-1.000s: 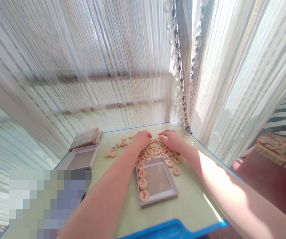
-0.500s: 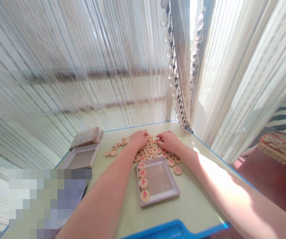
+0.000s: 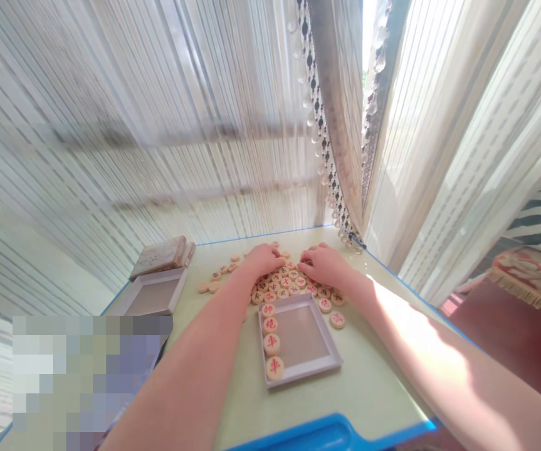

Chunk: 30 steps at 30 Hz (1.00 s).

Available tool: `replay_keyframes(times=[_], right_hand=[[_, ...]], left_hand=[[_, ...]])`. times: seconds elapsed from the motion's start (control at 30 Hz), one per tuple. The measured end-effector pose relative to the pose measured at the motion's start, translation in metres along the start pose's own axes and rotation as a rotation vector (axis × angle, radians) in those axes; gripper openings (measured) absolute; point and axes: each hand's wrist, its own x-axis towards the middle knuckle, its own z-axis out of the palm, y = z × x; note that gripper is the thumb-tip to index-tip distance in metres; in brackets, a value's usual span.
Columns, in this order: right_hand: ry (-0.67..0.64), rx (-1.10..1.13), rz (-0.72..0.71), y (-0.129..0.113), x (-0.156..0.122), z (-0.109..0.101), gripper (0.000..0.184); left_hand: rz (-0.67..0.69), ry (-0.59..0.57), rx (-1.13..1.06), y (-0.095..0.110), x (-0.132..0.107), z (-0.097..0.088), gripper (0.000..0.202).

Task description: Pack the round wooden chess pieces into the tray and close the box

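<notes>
Both my hands rest palm down on a heap of round wooden chess pieces (image 3: 285, 283) at the far middle of the pale table (image 3: 373, 388). My left hand (image 3: 264, 260) covers the left side of the heap, fingers curled over pieces. My right hand (image 3: 323, 263) lies on the right side, fingertips close to the left hand's. Whether either hand grips a piece is hidden. Just in front of the heap stands a shallow grey box tray (image 3: 320, 357) with several red-marked pieces (image 3: 271, 343) lined along its left wall.
A second grey tray (image 3: 152, 299) and a folded board (image 3: 161, 257) lie at the far left. Loose pieces (image 3: 214, 285) are scattered between them and the heap. A blue plastic edge (image 3: 317, 433) runs along the near side. Sheer curtains and a bead string (image 3: 326, 175) hang behind the table.
Both hands have stayed on the heap, drawing slightly closer together. The view has shifted a little, so the table sits slightly higher and the curtain leans left.
</notes>
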Motion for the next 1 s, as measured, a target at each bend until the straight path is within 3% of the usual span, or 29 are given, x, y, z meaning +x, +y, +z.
replay_keyframes(times=[0.13, 0.33, 0.53, 0.73, 0.87, 1.0], right_hand=[[0.008, -0.016, 0.001, -0.001, 0.000, 0.002, 0.034], [0.006, -0.036, -0.008, -0.001, 0.003, 0.003, 0.036], [0.124, -0.090, 0.062, 0.001, -0.001, -0.012, 0.040], [0.033, -0.139, 0.087, 0.004, -0.004, -0.009, 0.034], [0.052, -0.077, 0.193, 0.005, -0.001, -0.006, 0.039], [0.089, 0.045, 0.346, 0.009, 0.001, -0.006, 0.040]], left_hand=[[0.000, 0.071, 0.003, -0.001, -0.001, 0.002, 0.030], [0.031, 0.141, 0.005, -0.001, -0.001, 0.006, 0.020], [0.003, 0.097, -0.038, 0.002, -0.003, 0.002, 0.021], [-0.002, 0.029, -0.060, 0.003, -0.004, -0.003, 0.026], [-0.019, 0.028, -0.122, -0.001, 0.000, -0.004, 0.028], [-0.056, 0.100, -0.137, -0.004, 0.003, 0.000, 0.033]])
